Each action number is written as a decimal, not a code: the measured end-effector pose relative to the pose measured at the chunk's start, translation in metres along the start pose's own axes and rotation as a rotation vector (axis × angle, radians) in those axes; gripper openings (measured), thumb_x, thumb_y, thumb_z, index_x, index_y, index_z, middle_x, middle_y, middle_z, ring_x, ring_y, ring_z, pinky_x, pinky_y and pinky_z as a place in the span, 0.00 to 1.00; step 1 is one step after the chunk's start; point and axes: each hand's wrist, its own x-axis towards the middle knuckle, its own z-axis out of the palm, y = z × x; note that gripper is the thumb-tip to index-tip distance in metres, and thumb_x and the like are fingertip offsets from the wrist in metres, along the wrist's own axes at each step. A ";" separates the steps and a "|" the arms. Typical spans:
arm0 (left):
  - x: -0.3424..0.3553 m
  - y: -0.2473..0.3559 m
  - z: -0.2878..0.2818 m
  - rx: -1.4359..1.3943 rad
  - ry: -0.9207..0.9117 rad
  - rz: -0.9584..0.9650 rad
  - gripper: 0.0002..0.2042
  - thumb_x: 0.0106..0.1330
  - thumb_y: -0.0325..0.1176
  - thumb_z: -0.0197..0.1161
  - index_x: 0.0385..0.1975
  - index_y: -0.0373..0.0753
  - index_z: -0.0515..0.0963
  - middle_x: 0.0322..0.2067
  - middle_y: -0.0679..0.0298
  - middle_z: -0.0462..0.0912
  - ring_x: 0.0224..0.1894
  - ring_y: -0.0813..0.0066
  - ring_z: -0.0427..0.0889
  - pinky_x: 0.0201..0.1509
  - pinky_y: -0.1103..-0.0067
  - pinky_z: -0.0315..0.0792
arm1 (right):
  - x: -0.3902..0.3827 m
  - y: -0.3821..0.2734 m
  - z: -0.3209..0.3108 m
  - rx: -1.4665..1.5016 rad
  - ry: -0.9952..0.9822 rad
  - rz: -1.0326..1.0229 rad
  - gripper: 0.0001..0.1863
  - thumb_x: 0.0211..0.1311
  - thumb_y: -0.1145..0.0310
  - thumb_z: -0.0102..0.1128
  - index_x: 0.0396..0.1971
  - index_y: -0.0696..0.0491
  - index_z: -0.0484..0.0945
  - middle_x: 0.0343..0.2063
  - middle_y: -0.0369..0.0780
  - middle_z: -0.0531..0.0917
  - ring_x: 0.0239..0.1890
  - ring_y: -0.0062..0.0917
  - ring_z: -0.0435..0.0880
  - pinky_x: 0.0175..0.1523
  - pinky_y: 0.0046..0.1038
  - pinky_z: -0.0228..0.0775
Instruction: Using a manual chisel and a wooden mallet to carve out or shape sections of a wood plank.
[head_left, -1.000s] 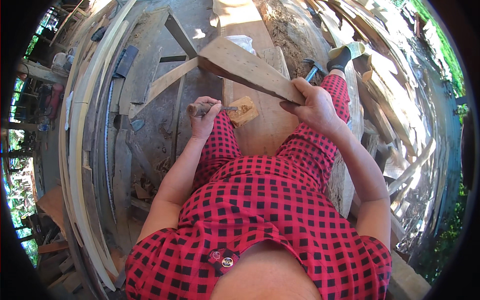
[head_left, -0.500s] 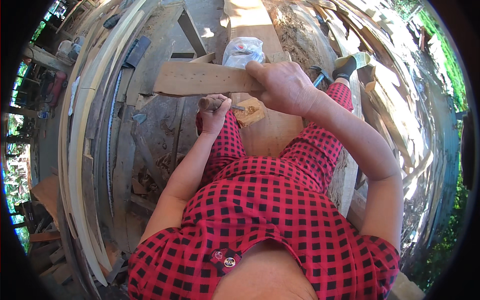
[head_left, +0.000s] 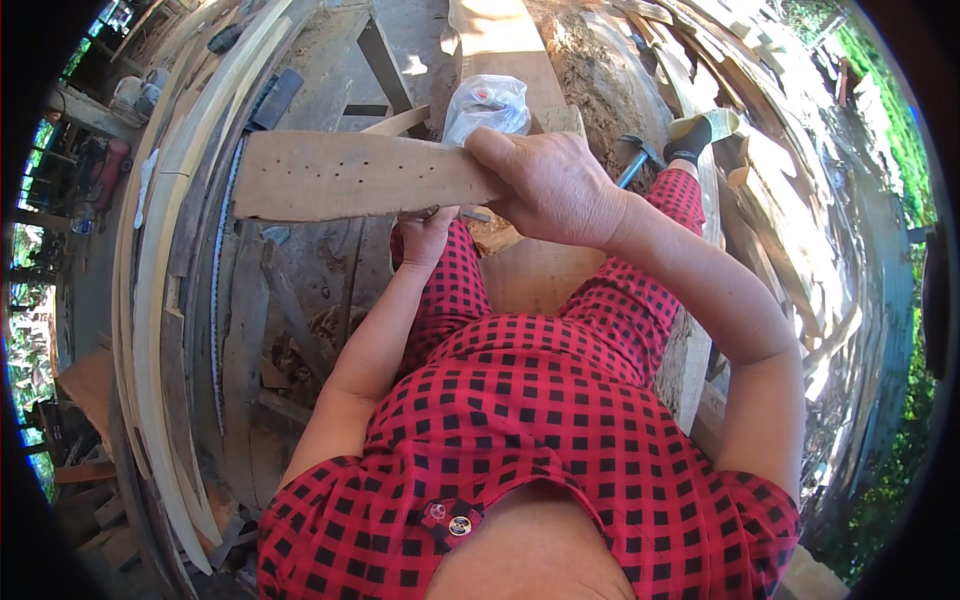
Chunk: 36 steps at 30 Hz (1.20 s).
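Observation:
My right hand (head_left: pixel 550 185) grips a flat board (head_left: pixel 340 175) with small holes, held crosswise directly over my left hand (head_left: pixel 425 238), which is closed on a wooden-handled chisel (head_left: pixel 475 213). The board hides much of the chisel; I cannot tell whether they touch. The chisel's blade lies at a small pale wood block (head_left: pixel 497 236), partly covered, on a wide plank (head_left: pixel 525 280) between my checked-trouser legs. Beyond the board are a clear plastic bag (head_left: pixel 485 108) and, to the right, a blue-handled hammer (head_left: pixel 632 168).
Long stacked timber strips (head_left: pixel 165 260) run along my left, with a red tool (head_left: pixel 108 170) past them. Scrap boards and logs (head_left: pixel 780 230) pile up on my right. A wooden frame (head_left: pixel 385 70) stands ahead at the left, on dusty ground.
The board in my right hand has swung from a raised diagonal to crosswise, moving left and down over my left hand and the chisel, now hiding most of the handle.

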 end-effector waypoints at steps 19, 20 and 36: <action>0.011 -0.001 0.006 -0.165 0.103 0.080 0.05 0.51 0.23 0.64 0.27 0.36 0.77 0.26 0.70 0.80 0.29 0.78 0.79 0.37 0.79 0.74 | -0.011 0.037 0.013 -0.080 -0.323 0.255 0.14 0.51 0.69 0.59 0.35 0.54 0.65 0.24 0.47 0.80 0.32 0.44 0.81 0.36 0.43 0.70; 0.008 0.001 0.003 -0.204 0.043 0.054 0.06 0.51 0.24 0.64 0.29 0.37 0.77 0.28 0.69 0.80 0.30 0.78 0.79 0.38 0.79 0.74 | -0.007 0.032 0.009 -0.097 -0.266 0.248 0.14 0.50 0.69 0.59 0.35 0.54 0.65 0.23 0.47 0.80 0.32 0.45 0.81 0.36 0.43 0.70; 0.015 0.000 0.000 -0.147 0.062 0.044 0.03 0.50 0.23 0.64 0.24 0.36 0.78 0.23 0.69 0.79 0.26 0.81 0.78 0.34 0.82 0.73 | 0.010 0.006 -0.002 -0.001 -0.039 0.083 0.12 0.49 0.73 0.56 0.35 0.54 0.68 0.22 0.46 0.80 0.29 0.43 0.81 0.33 0.42 0.71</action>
